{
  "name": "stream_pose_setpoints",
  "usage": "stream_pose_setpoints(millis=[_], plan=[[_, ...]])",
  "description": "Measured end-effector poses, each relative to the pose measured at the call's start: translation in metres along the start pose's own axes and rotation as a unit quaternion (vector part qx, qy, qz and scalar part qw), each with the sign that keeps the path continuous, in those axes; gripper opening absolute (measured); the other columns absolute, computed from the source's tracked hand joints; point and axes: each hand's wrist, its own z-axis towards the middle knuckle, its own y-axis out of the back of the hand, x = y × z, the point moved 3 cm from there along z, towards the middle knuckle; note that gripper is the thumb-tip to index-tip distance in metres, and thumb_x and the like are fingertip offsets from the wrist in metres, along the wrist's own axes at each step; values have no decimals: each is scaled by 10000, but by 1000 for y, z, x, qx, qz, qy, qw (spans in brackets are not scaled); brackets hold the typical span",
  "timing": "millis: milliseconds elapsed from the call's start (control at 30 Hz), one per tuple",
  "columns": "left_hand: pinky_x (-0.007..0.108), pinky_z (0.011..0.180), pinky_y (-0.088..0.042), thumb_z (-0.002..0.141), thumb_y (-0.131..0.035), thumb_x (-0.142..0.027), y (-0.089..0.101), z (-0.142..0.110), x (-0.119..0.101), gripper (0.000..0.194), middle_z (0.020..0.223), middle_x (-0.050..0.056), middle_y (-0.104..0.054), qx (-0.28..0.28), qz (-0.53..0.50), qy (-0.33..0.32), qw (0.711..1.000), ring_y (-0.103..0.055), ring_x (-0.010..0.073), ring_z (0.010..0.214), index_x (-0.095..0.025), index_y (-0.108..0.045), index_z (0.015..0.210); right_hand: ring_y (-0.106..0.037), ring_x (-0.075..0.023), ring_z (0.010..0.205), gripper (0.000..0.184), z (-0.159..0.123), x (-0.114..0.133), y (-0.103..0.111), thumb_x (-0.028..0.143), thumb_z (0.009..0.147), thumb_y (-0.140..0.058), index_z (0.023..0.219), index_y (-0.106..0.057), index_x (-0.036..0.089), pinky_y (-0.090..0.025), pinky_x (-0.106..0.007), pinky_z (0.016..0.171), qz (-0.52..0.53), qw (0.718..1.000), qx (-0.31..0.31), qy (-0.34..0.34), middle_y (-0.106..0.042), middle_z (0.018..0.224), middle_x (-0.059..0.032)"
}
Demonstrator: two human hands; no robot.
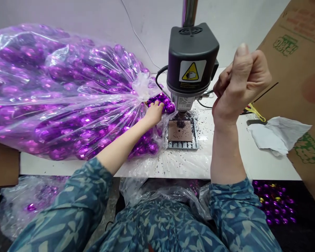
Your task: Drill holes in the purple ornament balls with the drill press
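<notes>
My left hand (pixel 155 112) reaches into the gathered mouth of a big clear plastic bag (pixel 143 87), its fingers curled over shiny purple baubles (pixel 170 107). Just how many baubles it grips is hidden. Raised at the right, my right hand (pixel 241 80) is closed in a fist round the feed lever (pixel 209 92) of a small bench drill press (pixel 193 57); most of the lever is covered. Below the drill head, a brown square board (pixel 180 131) lies on the slotted metal base (pixel 185 145), with dark shavings scattered on and around it.
The bag of baubles fills the left of the white table (pixel 225 164). Crumpled white paper (pixel 278 134) and a yellow-handled tool (pixel 257 111) lie at right, beside a large cardboard box (pixel 291 70). Purple and some gold baubles (pixel 275 203) sit below the table at right.
</notes>
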Motion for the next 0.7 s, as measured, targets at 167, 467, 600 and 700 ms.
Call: stream_pose_setpoints(millis=[167, 467, 600, 700], plan=[[517, 1102, -495, 758, -759, -5, -28, 46, 4, 578, 1394, 189, -555, 53, -67, 62, 994, -596, 415, 1306, -187, -655, 1296, -218, 12, 347, 593, -1, -1, 0, 680, 757, -632, 621, -275, 226, -192, -195, 361, 9, 1000, 3, 4, -295, 438, 126], [404, 872, -600, 926, -696, -299, 18, -25, 24, 314, 932, 68, -727, -67, -416, 84, 903, -721, 225, 889, -169, -654, 1208, -233, -6, 346, 608, -2, -1, 2, 711, 754, -624, 607, -282, 230, -227, -234, 381, -2, 1000, 5, 13, -292, 431, 121], [407, 879, -613, 937, -705, -369, 18, -88, -5, 335, 1045, 92, -758, -4, -529, 55, 847, -731, 220, 958, -210, -619, 1220, -224, -24, 351, 603, -4, 0, 2, 717, 784, -610, 616, -276, 243, -231, -265, 379, -3, 1000, 8, 22, -286, 438, 108], [413, 906, -612, 910, -738, -330, -8, -101, -24, 392, 1118, 113, -749, 16, -548, 48, 835, -723, 223, 1003, -184, -600, 1246, -230, -32, 372, 601, -5, 0, 3, 757, 817, -518, 629, -265, 245, -261, -265, 403, -47, 999, 9, 24, -271, 454, 95]])
